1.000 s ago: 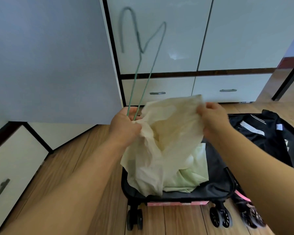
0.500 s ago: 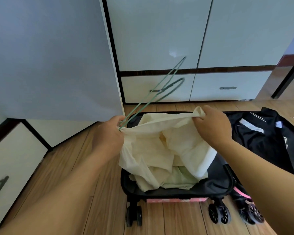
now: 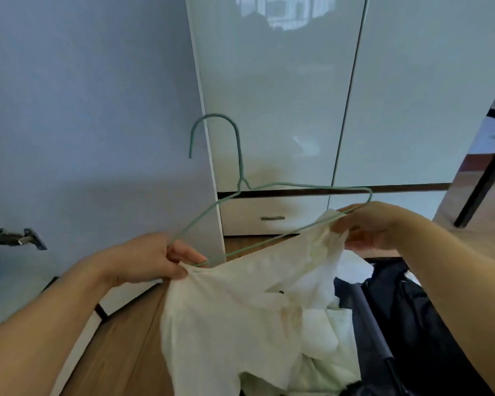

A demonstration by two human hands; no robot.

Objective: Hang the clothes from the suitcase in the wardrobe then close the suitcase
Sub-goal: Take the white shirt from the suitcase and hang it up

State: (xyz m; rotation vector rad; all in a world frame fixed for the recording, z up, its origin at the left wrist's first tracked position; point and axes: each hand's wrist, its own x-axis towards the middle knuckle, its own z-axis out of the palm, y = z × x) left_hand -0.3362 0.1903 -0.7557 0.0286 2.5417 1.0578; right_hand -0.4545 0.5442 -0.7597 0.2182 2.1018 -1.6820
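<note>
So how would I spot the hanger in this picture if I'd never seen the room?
Start at the tall glossy white wardrobe filling the upper middle. In front of its lower part, the left hand and right hand hold a cream garment up between them. The hanger is the thin green wire outline above that cloth, its hook pointing upward, the only thin green wire shape there.

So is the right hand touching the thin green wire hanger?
Touching. The head view shows the right hand pinching the thin green wire hanger at its right end, together with the cream cloth garment.

Wooden floor (image 3: 120, 347) — glossy pale cabinet doors (image 3: 275, 95).
</note>
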